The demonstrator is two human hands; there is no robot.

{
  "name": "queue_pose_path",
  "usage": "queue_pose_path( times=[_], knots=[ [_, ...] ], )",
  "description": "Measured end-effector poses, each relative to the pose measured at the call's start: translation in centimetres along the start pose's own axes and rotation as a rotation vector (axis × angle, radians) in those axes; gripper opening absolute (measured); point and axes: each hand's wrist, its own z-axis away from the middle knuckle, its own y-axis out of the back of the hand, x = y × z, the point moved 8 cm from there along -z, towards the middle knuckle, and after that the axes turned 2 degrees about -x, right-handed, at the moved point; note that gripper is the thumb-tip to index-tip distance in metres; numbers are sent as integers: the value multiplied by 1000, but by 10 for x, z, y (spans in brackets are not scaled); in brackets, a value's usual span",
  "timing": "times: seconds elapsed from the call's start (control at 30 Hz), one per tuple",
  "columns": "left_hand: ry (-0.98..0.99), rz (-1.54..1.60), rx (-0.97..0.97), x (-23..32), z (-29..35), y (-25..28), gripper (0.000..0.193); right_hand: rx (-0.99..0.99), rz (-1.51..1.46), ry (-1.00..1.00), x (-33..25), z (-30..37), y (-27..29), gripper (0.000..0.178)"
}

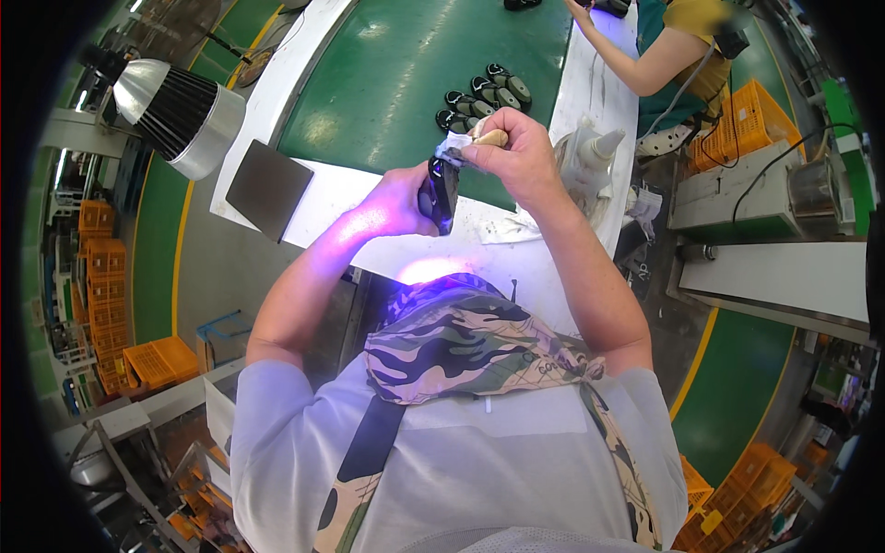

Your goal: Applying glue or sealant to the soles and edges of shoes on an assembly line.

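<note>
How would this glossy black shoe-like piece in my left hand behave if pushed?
The black piece is probably fairly stiff, since it shows no sag beyond your left hand. It might feel slippery, given its shiny highlights.

My left hand (pixel 398 201) covers part of the black piece (pixel 446 195), the whitish cloth (pixel 453 146) its upper end. The tan thing (pixel 494 138) in my right hand (pixel 524 152) is too small to tell. The top edge crops a co-worker (pixel 671 66).

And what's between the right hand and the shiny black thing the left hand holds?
In the head view, a pale cloth-like wad lies between the right hand and the shiny black thing.
</note>
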Motion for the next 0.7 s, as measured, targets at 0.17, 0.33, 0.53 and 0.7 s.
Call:
queue_pose_path(
  times=[0.17,0.33,0.53,0.7],
  knots=[
    [110,342,-208,-8,2,-13,77,-27,67,124,-5,-5,0,21],
    [243,610,-234,-31,7,-28,80,-163,211,105,5,1,-5,23],
    [294,911,-196,-42,15,-39,71,-249,208,78,30,15,-12,23],
    [292,1083,-139,-47,21,-43,59,-318,128,18,50,29,-19,23]
  ],
)
